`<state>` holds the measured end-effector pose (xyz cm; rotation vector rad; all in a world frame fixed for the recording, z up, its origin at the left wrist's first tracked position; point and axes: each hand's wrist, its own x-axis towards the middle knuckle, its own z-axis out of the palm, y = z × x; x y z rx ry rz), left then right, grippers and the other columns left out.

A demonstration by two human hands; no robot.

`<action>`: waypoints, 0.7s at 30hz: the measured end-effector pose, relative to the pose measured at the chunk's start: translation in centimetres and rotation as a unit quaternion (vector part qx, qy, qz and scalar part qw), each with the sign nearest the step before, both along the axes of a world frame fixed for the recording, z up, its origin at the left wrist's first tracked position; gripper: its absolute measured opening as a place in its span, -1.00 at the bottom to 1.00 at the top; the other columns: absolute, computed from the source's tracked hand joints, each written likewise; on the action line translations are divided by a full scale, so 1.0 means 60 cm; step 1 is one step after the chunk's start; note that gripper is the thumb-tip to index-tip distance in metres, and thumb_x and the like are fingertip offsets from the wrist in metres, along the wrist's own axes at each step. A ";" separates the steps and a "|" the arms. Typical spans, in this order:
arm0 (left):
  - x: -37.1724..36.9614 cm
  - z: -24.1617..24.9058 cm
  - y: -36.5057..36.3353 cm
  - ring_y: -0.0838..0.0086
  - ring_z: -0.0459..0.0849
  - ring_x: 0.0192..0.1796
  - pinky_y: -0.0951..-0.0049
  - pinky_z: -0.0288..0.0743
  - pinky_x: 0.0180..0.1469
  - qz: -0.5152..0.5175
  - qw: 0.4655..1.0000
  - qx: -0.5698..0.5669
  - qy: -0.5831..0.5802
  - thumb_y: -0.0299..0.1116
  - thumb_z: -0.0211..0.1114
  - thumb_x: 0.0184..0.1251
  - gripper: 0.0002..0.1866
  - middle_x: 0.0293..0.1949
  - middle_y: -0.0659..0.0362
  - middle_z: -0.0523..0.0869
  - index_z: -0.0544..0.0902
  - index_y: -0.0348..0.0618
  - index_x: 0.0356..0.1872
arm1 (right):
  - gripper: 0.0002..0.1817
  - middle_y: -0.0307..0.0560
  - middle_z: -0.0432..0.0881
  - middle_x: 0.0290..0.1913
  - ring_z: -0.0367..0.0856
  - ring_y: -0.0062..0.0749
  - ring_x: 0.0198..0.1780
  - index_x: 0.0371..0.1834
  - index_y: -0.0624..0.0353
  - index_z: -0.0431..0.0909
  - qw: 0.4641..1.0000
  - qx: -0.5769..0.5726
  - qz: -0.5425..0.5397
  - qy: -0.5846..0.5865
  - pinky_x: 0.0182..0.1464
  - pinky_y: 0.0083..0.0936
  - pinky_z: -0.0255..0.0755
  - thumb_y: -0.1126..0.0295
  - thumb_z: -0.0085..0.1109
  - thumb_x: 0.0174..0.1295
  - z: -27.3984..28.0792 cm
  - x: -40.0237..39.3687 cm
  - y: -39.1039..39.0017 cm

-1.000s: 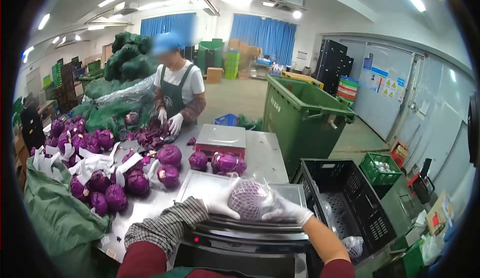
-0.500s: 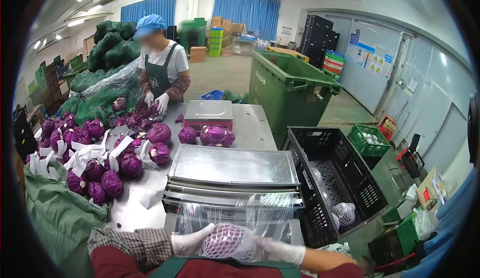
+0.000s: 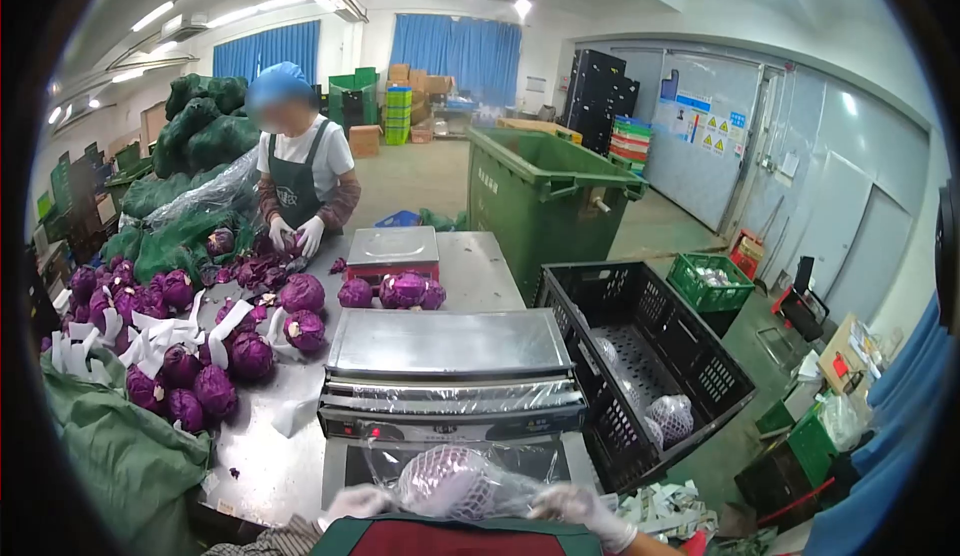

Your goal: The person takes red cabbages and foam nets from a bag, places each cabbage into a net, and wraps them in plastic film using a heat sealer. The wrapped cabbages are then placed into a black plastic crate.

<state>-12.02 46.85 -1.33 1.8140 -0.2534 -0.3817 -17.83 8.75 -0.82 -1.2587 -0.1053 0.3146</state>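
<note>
A red cabbage in a white foam net (image 3: 447,481) lies on the front plate of the film wrapping machine (image 3: 450,346), with clear plastic film (image 3: 515,466) over and around it. My left hand (image 3: 358,504), in a white glove, is closed on the film at the cabbage's left. At its right, my gloved right hand (image 3: 585,514) pinches the film's other side. The film is drawn out between both hands, and its lower edge is hidden near my apron.
A black crate (image 3: 640,356) with netted cabbages stands to the right. Bare red cabbages (image 3: 215,391) and white foam strips cover the left of the table. Behind are a scale (image 3: 393,248), a green bin (image 3: 545,196) and a co-worker (image 3: 305,171) handling a cabbage.
The film that stretched up to the machine is now separate from it and gathered about the cabbage. My hands have moved from the cabbage's sides outward onto the film. My view has turned right.
</note>
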 end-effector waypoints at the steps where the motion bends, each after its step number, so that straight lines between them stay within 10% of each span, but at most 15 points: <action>1: 0.014 0.006 -0.006 0.56 0.63 -0.47 0.59 0.52 -0.44 0.060 0.992 -0.085 0.072 -0.35 0.14 0.29 -0.83 -0.52 0.12 0.66 0.61 -0.25 -0.34 | -0.68 -0.04 0.64 -0.27 0.60 -0.53 -0.32 -0.03 0.24 0.41 0.999 -0.003 0.022 -0.034 -0.43 -0.76 0.38 0.22 -0.09 0.35 0.014 0.009 0.000; 4: 0.048 0.057 0.012 0.64 0.42 -0.72 0.67 0.28 -0.68 0.073 0.978 -0.087 0.175 -0.29 0.14 0.28 -0.77 -0.68 0.23 0.54 0.55 -0.22 -0.49 | -0.63 -0.17 0.57 -0.55 0.45 -0.63 -0.65 -0.32 0.19 0.48 0.974 -0.189 -0.096 0.075 -0.70 -0.71 0.25 0.10 -0.15 0.36 0.089 0.046 0.007; 7: 0.015 0.094 0.029 0.64 0.35 -0.77 0.58 0.33 -0.70 0.045 0.951 0.025 0.306 -0.32 0.15 0.26 -0.81 -0.71 0.23 0.52 0.60 -0.24 -0.40 | -0.66 -0.31 0.44 -0.63 0.27 -0.69 -0.73 -0.41 0.14 0.47 0.947 -0.024 -0.150 0.284 -0.74 -0.77 0.17 0.17 -0.20 0.37 0.017 0.001 -0.001; 9: -0.011 -0.031 0.078 0.62 0.45 -0.65 0.58 0.31 -0.61 0.024 0.948 0.072 0.308 -0.12 0.17 0.18 -0.74 -0.63 0.24 0.57 0.65 -0.09 -0.43 | -0.72 -0.34 0.40 -0.61 0.25 -0.72 -0.72 -0.37 0.14 0.47 0.932 0.014 -0.161 0.325 -0.75 -0.79 0.08 0.22 -0.15 0.34 -0.093 -0.060 -0.010; 13: -0.067 -0.178 0.005 0.46 0.60 -0.24 0.52 0.44 -0.10 -0.023 0.956 0.227 0.185 -0.07 0.10 0.25 -0.60 -0.36 0.06 0.65 0.58 -0.27 -0.23 | -0.59 0.01 0.55 0.02 0.47 -0.32 0.09 0.07 0.23 0.42 0.902 -0.421 0.095 0.003 0.12 -0.44 0.30 0.19 -0.13 0.31 -0.172 -0.040 0.123; 14: -0.071 -0.177 -0.022 0.45 0.59 -0.22 0.51 0.44 -0.09 -0.026 0.970 0.184 0.157 -0.10 0.11 0.24 -0.62 -0.33 0.05 0.63 0.57 -0.28 -0.21 | -0.64 -0.06 0.55 0.01 0.47 -0.30 0.09 0.06 0.15 0.45 0.914 -0.387 0.119 -0.032 0.12 -0.42 0.35 0.21 -0.13 0.32 -0.289 -0.019 0.149; 17: -0.084 -0.191 -0.082 0.41 0.57 -0.15 0.46 0.43 -0.06 -0.004 0.994 0.046 0.096 -0.20 0.13 0.23 -0.66 -0.23 0.02 0.58 0.53 -0.28 -0.16 | -0.71 -0.07 0.59 -0.12 0.58 -0.26 -0.15 -0.04 0.09 0.49 0.846 -0.368 0.039 -0.384 -0.02 -0.38 0.47 0.30 0.11 0.17 -0.250 0.006 0.211; 19: -0.087 -0.181 -0.097 0.38 0.55 -0.11 0.43 0.43 -0.04 0.015 0.996 -0.059 0.068 -0.26 0.14 0.22 -0.69 -0.17 0.00 0.55 0.50 -0.29 -0.12 | -0.66 -0.04 0.59 -0.16 0.56 -0.33 -0.11 -0.08 0.18 0.50 0.995 -0.093 0.027 -0.038 0.03 -0.42 0.43 0.34 0.23 0.06 -0.225 -0.013 0.219; 21: -0.078 -0.167 -0.114 0.35 0.54 -0.06 0.40 0.42 -0.02 0.027 0.985 -0.171 0.020 -0.32 0.15 0.21 -0.69 -0.10 -0.02 0.52 0.47 -0.29 -0.08 | -0.68 -0.08 0.56 -0.13 0.50 -0.44 -0.05 -0.08 0.25 0.46 0.993 0.061 0.015 0.100 0.08 -0.49 0.37 0.43 0.15 0.08 -0.174 -0.007 0.223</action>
